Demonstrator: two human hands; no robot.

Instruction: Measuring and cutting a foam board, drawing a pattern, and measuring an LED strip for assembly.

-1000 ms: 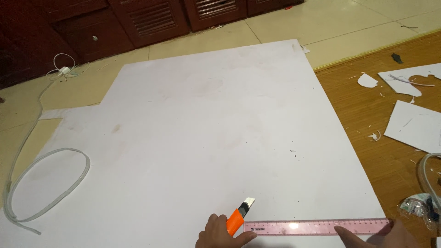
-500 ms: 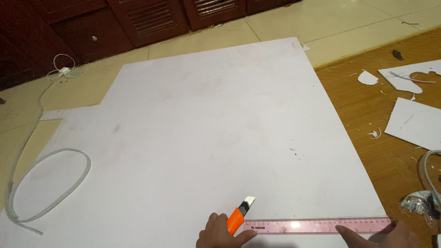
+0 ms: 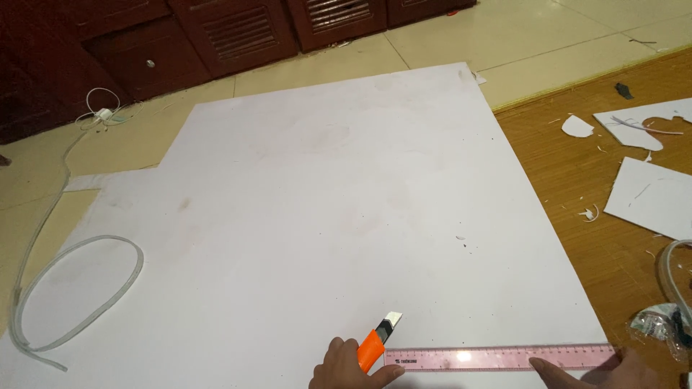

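Hands sit at the bottom of the frame. The left hand (image 3: pixel 351 367) grips an orange knife (image 3: pixel 376 344) against a pink ruler (image 3: pixel 497 356); the right hand (image 3: pixel 602 369) presses the ruler flat on a white board (image 3: pixel 324 216).

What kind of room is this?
Probably a room at home used for crafts: a big white board lies on the tiled floor, beside dark wooden cabinets and cut white scraps.

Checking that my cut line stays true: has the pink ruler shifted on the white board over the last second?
No. The pink ruler lies along the near edge of the white board as before, its right end at the board's corner, pinned by the right hand.
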